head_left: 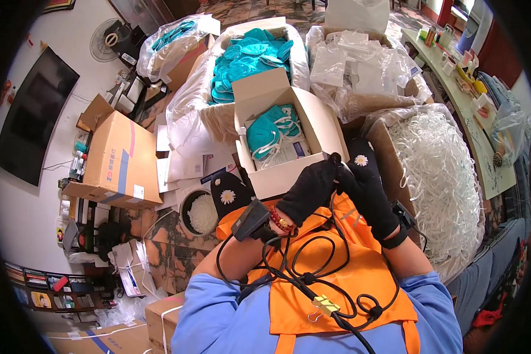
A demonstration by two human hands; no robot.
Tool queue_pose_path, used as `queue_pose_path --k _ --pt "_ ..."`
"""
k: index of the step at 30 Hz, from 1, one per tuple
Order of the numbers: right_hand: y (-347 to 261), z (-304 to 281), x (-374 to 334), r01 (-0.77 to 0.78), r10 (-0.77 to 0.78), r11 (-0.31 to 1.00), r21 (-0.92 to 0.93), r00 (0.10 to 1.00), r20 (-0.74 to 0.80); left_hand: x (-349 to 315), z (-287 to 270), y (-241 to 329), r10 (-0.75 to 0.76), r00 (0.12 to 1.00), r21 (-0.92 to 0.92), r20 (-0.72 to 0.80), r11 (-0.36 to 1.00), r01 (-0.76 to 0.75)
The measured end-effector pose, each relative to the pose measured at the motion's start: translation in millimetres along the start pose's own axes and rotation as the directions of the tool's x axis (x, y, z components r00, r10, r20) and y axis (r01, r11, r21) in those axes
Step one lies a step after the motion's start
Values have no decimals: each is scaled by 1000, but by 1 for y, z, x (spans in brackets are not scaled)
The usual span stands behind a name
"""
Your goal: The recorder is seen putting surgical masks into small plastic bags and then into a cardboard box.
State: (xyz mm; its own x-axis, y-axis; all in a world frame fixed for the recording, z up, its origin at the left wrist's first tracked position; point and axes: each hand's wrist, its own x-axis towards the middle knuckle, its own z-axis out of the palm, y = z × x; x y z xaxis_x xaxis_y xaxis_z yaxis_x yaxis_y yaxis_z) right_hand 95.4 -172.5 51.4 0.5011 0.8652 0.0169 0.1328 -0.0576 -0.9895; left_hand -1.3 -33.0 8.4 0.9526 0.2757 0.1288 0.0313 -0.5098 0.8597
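Both my hands wear black gloves and meet above my lap, just right of an open white carton (277,180). My left hand (307,192) is closed, its fingertips pressed against the right hand's. My right hand (367,197) is also closed, with bent fingers. Whatever lies between the fingers, if anything, is too small and dark to make out. A thin black cable (334,206) runs down from beside them. Inside the carton are teal face masks (270,131) with white straps, next to a printed white packet (290,152). The carton rests between my knees, its flap raised at the far side.
Beyond the carton stands a plastic-lined box of teal masks (251,56). Right of it are a box of clear bags (354,65) and a box of white elastic straps (433,177). A brown carton (121,156) and a bucket of white bits (202,213) stand left.
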Motion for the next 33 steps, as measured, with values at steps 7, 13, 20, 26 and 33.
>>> queue_pose_path --k 7,13,20,26,33 --pt "-17 -18 -4 -300 274 947 118 941 198 1 -3 -1 354 934 207 -59 919 -335" --pt "-19 -20 -1 45 -53 988 149 997 52 5 8 9 434 851 198 -295 899 -390" --pt "-25 -12 -3 38 -59 905 424 998 36 5 25 16 415 847 169 -331 910 -380" --pt "-51 -16 -40 34 40 774 632 994 -103 -12 -13 85 38 995 -675 90 737 33" --pt "-89 -38 -65 -202 101 933 298 942 321 -46 -41 100 298 925 -202 235 946 -253"
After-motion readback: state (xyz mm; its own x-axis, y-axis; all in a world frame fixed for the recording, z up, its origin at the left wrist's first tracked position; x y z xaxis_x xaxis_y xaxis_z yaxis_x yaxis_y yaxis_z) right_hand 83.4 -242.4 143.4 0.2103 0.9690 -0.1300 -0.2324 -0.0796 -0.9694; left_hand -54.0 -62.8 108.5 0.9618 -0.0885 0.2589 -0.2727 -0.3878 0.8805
